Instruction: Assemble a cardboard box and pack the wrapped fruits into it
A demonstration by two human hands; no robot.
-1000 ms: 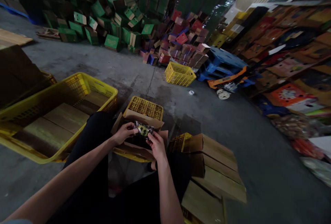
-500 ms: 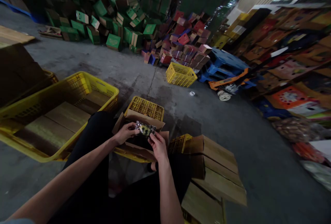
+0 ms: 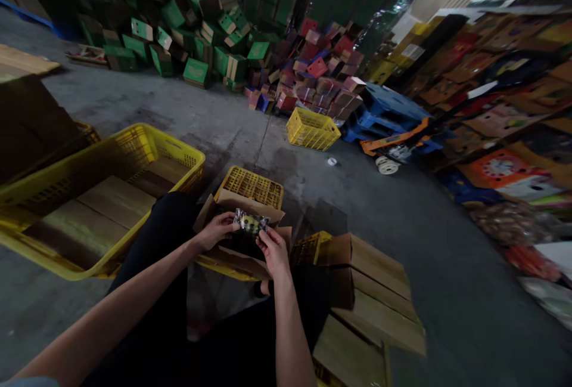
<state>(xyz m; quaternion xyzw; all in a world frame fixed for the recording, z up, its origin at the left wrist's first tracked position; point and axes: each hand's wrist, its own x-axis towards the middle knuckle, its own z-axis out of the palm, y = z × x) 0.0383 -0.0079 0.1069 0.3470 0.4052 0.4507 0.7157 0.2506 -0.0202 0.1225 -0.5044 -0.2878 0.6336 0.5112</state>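
Between my two hands is a small shiny plastic packet (image 3: 251,222) with yellow and dark print or contents; its exact kind is too small to make out. My left hand (image 3: 217,231) pinches its left end, and my right hand (image 3: 273,250) grips the lower right corner. Below the packet stands an open cardboard box (image 3: 243,263), its flaps spread outward and its inside dark. That box rests on an upturned yellow plastic crate (image 3: 253,187) between my knees.
To the left, a large yellow crate (image 3: 174,151) holds closed cardboard cartons (image 3: 114,199). More cartons (image 3: 379,279) lie at my right on a yellow crate. Farther off are another yellow crate (image 3: 313,130), a pallet jack (image 3: 395,142), blue pallets (image 3: 393,104) and heaped green boxes (image 3: 196,71).
The packet has turned slightly in my fingers, and the light on its film has shifted. Both hands stay almost in the same place.
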